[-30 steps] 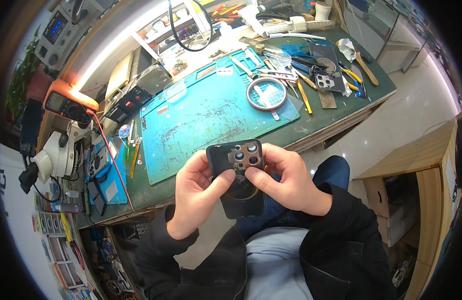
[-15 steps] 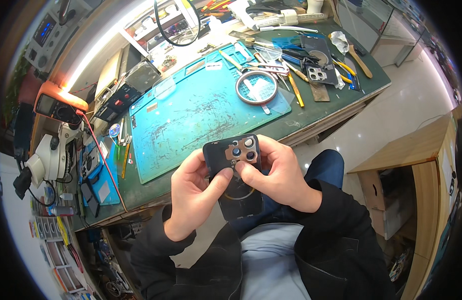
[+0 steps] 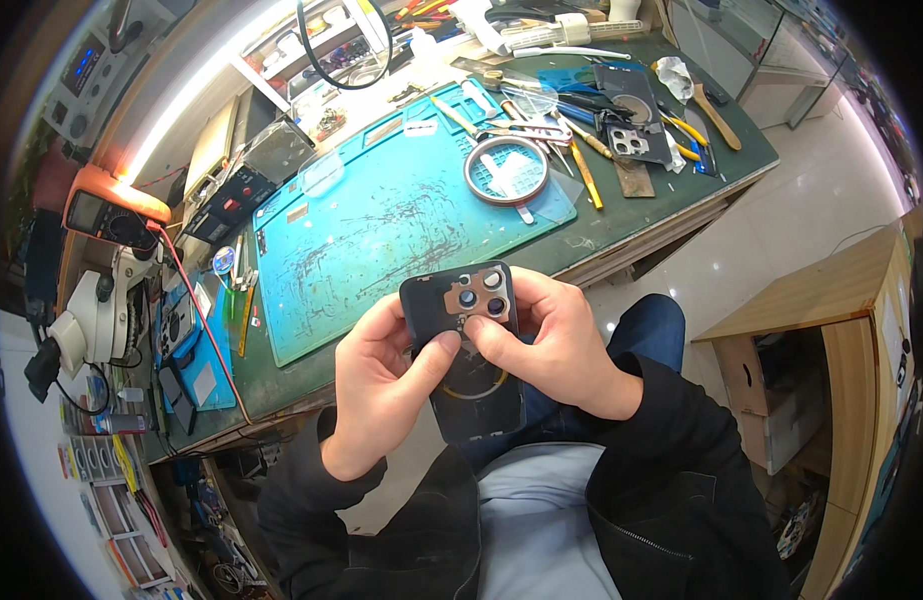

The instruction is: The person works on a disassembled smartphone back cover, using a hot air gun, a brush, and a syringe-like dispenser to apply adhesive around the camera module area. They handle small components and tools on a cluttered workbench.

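Fingers (image 3: 443, 347) gripping phone (image 3: 468, 360), teal mat (image 3: 381, 225), cluttered workbench (image 3: 621, 215)

I see my left hand (image 3: 381, 395) and right hand (image 3: 551, 345), both bare. I wear a black jacket (image 3: 671, 500) with long sleeves, a zip below the right hand, a pale shirt (image 3: 536, 530), and blue jeans (image 3: 646, 335).

teal mat (image 3: 381, 230) on green bench (image 3: 621, 215) | round magnifier (image 3: 507, 170) at the mat's far right corner | loose hand tools (image 3: 581, 150) beyond it (tweezers, screwdrivers) | orange multimeter (image 3: 106, 212) and white microscope (image 3: 96, 315) at left
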`<state>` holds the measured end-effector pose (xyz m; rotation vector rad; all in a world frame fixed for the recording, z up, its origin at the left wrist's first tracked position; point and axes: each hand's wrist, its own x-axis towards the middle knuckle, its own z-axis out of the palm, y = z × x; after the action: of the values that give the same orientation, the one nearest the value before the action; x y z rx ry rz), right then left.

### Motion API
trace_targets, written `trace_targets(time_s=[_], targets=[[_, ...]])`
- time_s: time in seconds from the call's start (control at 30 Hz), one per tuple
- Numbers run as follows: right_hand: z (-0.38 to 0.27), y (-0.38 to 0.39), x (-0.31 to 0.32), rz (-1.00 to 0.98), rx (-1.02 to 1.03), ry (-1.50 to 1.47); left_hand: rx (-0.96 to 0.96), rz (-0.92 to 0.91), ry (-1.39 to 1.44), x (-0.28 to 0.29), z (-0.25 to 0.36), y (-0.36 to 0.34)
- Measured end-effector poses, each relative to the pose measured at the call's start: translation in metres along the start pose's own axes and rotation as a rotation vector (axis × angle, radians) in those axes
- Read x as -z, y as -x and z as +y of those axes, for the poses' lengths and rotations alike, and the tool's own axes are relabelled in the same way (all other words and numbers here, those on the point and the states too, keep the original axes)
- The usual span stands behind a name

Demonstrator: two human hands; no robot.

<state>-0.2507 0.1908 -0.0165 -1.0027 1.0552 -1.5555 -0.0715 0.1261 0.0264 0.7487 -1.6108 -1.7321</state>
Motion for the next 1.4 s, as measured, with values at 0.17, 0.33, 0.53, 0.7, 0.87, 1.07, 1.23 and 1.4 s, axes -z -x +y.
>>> trace_targets(time_s=[0.17, 0.33, 0.53, 0.7, 0.87, 1.07, 1.23, 1.4], targets=[[0.000, 0.000, -0.001, 0.021, 0.006, 0.007, -0.014, -0.007, -0.034, -0.002, 0.001, -0.001], [-0.003, 0.000, 0.000, 0.026, 0.011, 0.032, -0.006, -0.006, -0.044, -0.003, 0.002, -0.001], [-0.001, 0.001, 0.001, 0.043, 0.038, 0.091, -0.028, -0.009, -0.070, -0.004, 0.001, -0.001], [-0.005, 0.001, 0.000, 0.061, 0.054, 0.151, -0.003, -0.014, 0.006, -0.003, 0.002, 0.000], [-0.011, 0.002, 0.002, 0.060, 0.071, 0.230, -0.011, -0.020, -0.021, -0.002, -0.001, -0.001], [-0.003, 0.002, 0.005, 0.040, 0.022, 0.166, 0.118, -0.013, 0.032, 0.002, -0.002, -0.003], [-0.008, 0.003, 0.013, -0.091, -0.192, 0.120, 0.303, 0.003, 0.118, 0.005, -0.005, -0.002], [0.000, 0.003, 0.010, -0.032, -0.130, 0.120, 0.349, 0.007, 0.105, 0.003, -0.003, -0.003]])
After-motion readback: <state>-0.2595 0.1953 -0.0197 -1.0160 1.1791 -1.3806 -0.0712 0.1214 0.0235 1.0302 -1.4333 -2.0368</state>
